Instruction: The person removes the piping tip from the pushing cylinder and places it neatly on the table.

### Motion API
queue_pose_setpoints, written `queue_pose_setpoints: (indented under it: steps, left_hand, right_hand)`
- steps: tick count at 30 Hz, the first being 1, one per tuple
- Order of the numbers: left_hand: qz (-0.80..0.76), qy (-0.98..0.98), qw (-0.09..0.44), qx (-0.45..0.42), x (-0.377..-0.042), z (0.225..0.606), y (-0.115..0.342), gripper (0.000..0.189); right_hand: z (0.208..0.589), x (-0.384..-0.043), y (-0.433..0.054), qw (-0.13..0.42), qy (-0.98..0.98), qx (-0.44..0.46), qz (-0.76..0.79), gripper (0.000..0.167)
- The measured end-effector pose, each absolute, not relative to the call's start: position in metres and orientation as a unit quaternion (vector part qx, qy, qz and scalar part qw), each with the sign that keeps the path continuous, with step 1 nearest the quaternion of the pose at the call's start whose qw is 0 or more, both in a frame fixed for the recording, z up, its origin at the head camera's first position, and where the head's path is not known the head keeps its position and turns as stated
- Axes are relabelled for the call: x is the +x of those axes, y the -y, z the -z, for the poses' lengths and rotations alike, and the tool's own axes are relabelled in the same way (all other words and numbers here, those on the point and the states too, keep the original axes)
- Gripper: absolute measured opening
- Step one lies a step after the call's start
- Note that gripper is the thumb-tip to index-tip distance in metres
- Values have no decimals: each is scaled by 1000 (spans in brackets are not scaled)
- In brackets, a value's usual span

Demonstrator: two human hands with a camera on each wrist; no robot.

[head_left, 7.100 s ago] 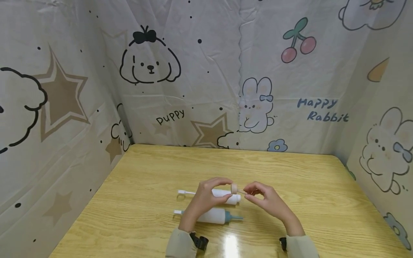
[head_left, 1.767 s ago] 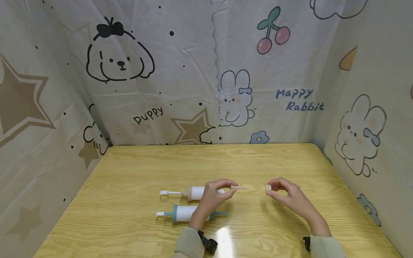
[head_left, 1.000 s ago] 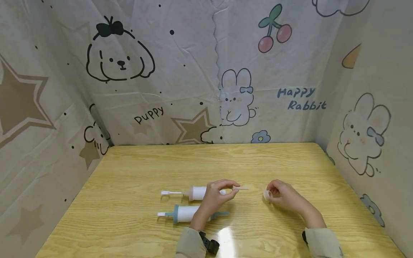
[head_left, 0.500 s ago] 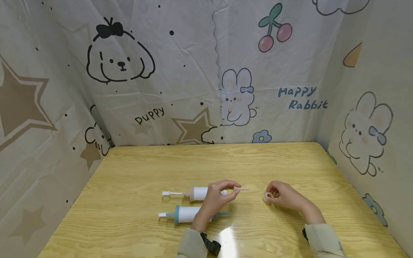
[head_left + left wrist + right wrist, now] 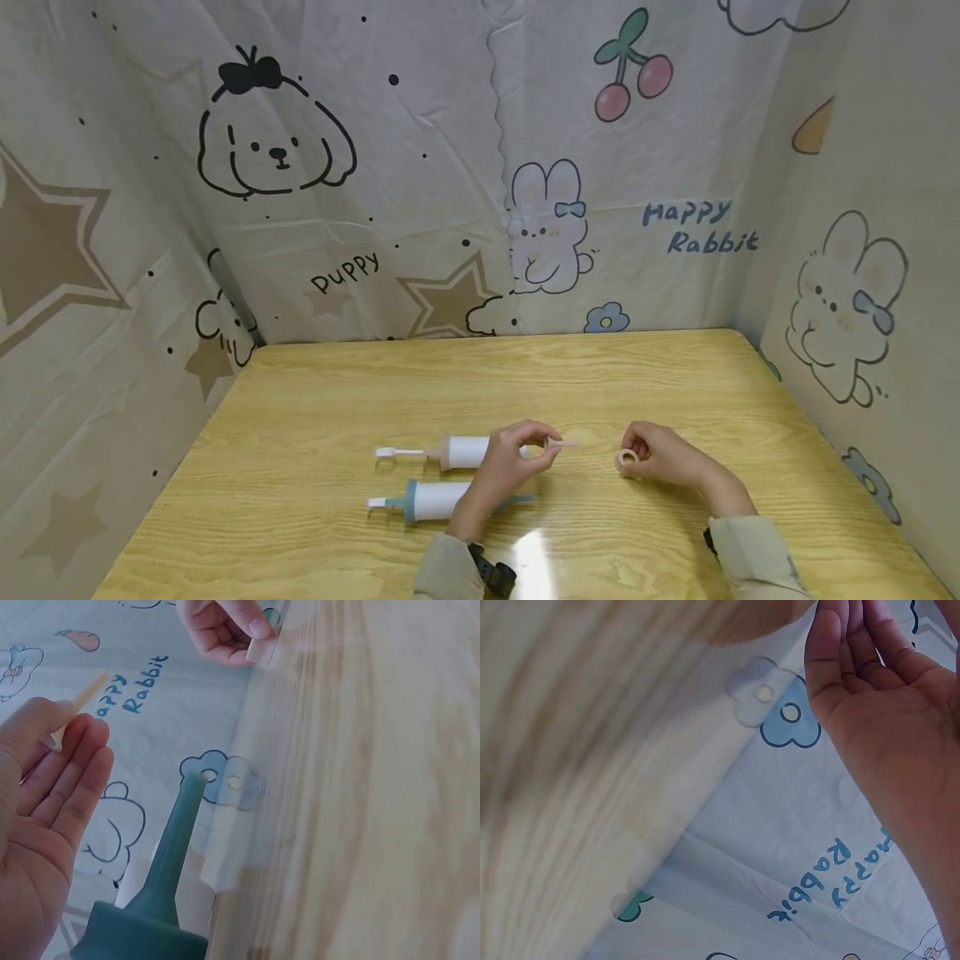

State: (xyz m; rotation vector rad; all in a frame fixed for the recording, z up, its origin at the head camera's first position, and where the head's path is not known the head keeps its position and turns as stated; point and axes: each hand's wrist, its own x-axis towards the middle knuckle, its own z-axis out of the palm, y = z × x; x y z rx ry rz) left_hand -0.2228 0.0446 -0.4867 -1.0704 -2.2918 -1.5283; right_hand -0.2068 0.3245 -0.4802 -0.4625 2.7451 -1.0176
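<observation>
My left hand [image 5: 510,462] pinches a slim beige nozzle [image 5: 564,443] between thumb and fingertips, its narrow end pointing right. The same nozzle [image 5: 88,691] shows up close in the left wrist view. Over to the right, my right hand [image 5: 663,457] pinches a small beige ring-shaped cap [image 5: 627,458] low at the table, its round opening turned toward the head camera. In the right wrist view the right hand [image 5: 900,697] appears without the cap. Behind the left hand lies a white tube with beige end [image 5: 467,452], partly covered. Nearer lies a similar tube with teal ends [image 5: 435,502].
Both tubes lie on their sides on the wood-grain table [image 5: 337,392], with white-tipped stems at their left ends. Patterned cloth [image 5: 420,167] stands behind and at both sides of the table. A bright reflection shows near the front.
The nozzle and ring cap, joined between my hands at first, are now apart. My right hand has moved right, lowered the cap and tilted its opening upward. The left hand stays nearly still lately.
</observation>
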Motion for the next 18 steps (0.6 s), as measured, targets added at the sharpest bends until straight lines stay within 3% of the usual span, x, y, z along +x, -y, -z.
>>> queue_pose_setpoints:
  steps: [18]
  left_hand:
    - [408, 841, 9, -355, -227, 480, -73, 4]
  right_hand:
    - [484, -207, -329, 89, -926, -148, 335, 25]
